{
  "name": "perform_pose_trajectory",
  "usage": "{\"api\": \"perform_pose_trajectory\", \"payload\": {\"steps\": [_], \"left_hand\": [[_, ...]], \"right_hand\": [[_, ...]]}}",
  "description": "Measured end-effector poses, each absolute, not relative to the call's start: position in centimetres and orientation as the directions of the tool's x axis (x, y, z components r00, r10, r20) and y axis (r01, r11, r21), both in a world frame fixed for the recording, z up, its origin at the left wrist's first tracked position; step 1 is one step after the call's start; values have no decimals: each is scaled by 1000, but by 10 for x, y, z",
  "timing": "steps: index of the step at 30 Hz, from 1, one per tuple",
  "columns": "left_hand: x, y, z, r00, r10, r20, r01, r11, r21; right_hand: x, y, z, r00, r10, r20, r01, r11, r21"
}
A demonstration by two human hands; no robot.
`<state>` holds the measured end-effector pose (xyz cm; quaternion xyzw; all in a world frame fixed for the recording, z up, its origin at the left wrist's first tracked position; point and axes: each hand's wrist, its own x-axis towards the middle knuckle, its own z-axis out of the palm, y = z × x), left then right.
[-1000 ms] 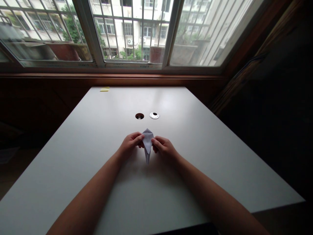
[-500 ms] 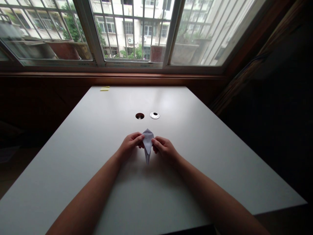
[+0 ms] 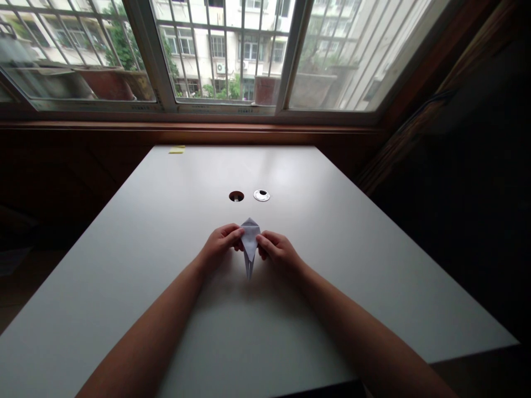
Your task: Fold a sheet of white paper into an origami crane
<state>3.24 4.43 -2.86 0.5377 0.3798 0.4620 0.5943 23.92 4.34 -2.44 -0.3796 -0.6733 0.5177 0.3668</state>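
Observation:
A folded piece of pale origami paper (image 3: 250,239) is held up over the white table, pointed at its top and with two narrow legs reaching down toward me. My left hand (image 3: 225,239) pinches its left edge, thumb on the front face. On the opposite side, my right hand (image 3: 277,246) grips the right edge between thumb and curled fingers. Parts of the fingers behind the paper are hidden.
Beyond my hands the white table (image 3: 174,199) has a round cable hole (image 3: 236,196) and, beside it, a silvery ring-shaped cover (image 3: 261,195). Yellow paper (image 3: 176,149) lies at the far left edge. A barred window (image 3: 224,55) stands behind the table.
The view has shifted very slightly. Both hands keep the same hold on the folded paper, with no visible change in its shape.

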Motion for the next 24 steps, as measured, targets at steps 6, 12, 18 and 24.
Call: {"api": "perform_pose_trajectory", "payload": {"steps": [6,12,18,24], "left_hand": [[32,44,-29,285,957,47,-145,-5,989],[32,44,-29,285,957,50,-146,-9,989],[32,45,-29,284,957,57,-150,-14,989],[33,45,-29,281,958,54,-152,-11,988]], "right_hand": [[239,43,-23,-448,888,104,123,177,-977],[240,44,-24,-449,887,107,126,181,-975],[239,43,-23,-450,887,102,130,178,-976],[238,42,-22,-442,890,108,120,178,-977]]}}
